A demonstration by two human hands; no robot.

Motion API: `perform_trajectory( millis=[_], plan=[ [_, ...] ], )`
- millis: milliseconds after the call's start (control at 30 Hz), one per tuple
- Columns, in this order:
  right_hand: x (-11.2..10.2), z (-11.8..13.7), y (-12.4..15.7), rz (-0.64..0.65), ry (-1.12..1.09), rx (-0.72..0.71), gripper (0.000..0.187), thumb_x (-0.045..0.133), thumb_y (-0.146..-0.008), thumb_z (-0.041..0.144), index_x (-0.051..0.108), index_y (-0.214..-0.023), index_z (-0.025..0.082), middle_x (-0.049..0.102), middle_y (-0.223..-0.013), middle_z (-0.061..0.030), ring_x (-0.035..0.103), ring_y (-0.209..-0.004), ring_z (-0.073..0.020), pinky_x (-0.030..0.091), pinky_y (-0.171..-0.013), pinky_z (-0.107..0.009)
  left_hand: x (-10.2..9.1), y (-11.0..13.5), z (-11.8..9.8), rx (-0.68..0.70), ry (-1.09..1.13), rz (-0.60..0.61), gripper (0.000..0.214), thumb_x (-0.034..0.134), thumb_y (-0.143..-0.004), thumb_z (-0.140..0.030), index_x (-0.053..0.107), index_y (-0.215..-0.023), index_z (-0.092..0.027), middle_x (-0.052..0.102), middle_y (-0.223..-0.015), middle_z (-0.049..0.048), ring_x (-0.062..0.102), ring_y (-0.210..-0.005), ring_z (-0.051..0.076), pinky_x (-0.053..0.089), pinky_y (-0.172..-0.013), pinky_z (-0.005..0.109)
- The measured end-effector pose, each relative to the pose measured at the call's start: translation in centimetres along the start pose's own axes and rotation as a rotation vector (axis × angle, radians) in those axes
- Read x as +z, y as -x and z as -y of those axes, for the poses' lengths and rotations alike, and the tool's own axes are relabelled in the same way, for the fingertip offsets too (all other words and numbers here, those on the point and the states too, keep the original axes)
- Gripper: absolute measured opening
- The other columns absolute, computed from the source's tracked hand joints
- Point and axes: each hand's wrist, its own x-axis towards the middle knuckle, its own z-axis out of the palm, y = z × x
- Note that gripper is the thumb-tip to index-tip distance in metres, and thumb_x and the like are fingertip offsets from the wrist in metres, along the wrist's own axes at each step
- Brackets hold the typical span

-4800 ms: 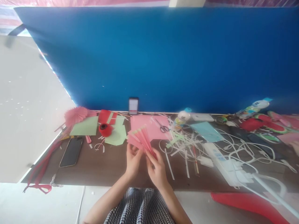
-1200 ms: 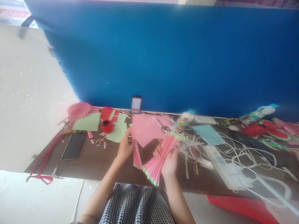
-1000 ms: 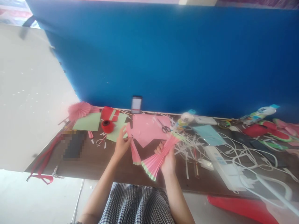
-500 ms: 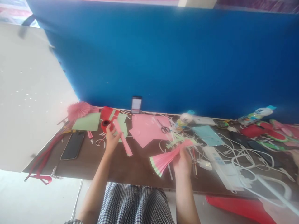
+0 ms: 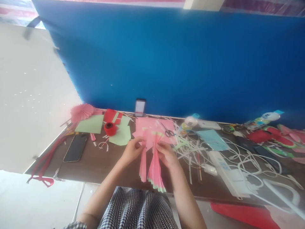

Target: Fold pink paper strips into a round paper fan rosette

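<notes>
In front of me, my left hand [image 5: 133, 150] is closed in a pinch on a narrow, folded pink paper strip [image 5: 143, 168] that hangs down. Close beside it, my right hand [image 5: 167, 155] grips a pleated pink paper fan [image 5: 156, 170] at its gathered middle. The fan has pale green edges and spreads at its lower end, near the table's front edge. Behind both hands lie pink paper sheets [image 5: 143, 124], with dark-handled scissors [image 5: 168, 132] on them. A red ribbon roll [image 5: 110, 128] rests to the left, apart from my hands.
At left are a phone [image 5: 75, 148], green paper [image 5: 91, 124] and a pink paper rosette [image 5: 82, 112]. To the right lie paper scraps [image 5: 184, 149], a glue bottle [image 5: 188, 124], a power strip [image 5: 224, 173] and tangled white cables [image 5: 240, 159]. A blue panel [image 5: 162, 63] stands behind.
My left hand has moved right, away from the ribbon roll, bringing the folded pink strip. My right hand has moved left with the fan, which now points downward. Both hands are close together.
</notes>
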Motion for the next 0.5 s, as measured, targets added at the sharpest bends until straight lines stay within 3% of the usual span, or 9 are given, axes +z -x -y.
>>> perform_trajectory(
  millis=[167,500],
  plan=[
    [0.9,-0.5,-1.3,-0.001,-0.031,-0.009,0.015,0.071,-0.063,0.028,0.068,-0.075,0.021,0.066,-0.070,-0.0011,0.059,-0.062,-0.0132,0.046,-0.065,-0.028,0.6,0.6,-1.0,-0.009,-0.083,0.030,0.036,0.047,-0.078,-0.019,0.054,-0.113,-0.023,0.064,-0.095,0.0036,0.059,-0.061,0.010,0.048,-0.061,0.023],
    [1.3,-1.6,-1.4,-0.068,-0.091,-0.058,0.018,0.070,-0.065,0.024,0.066,-0.083,0.022,0.067,-0.079,-0.0001,0.060,-0.068,-0.0135,0.047,-0.070,-0.028,0.9,0.8,-2.1,0.028,-0.146,0.032,0.039,0.041,-0.080,-0.017,0.050,-0.118,-0.021,0.064,-0.074,0.0008,0.056,-0.055,0.010,0.046,-0.058,0.021]
  ],
)
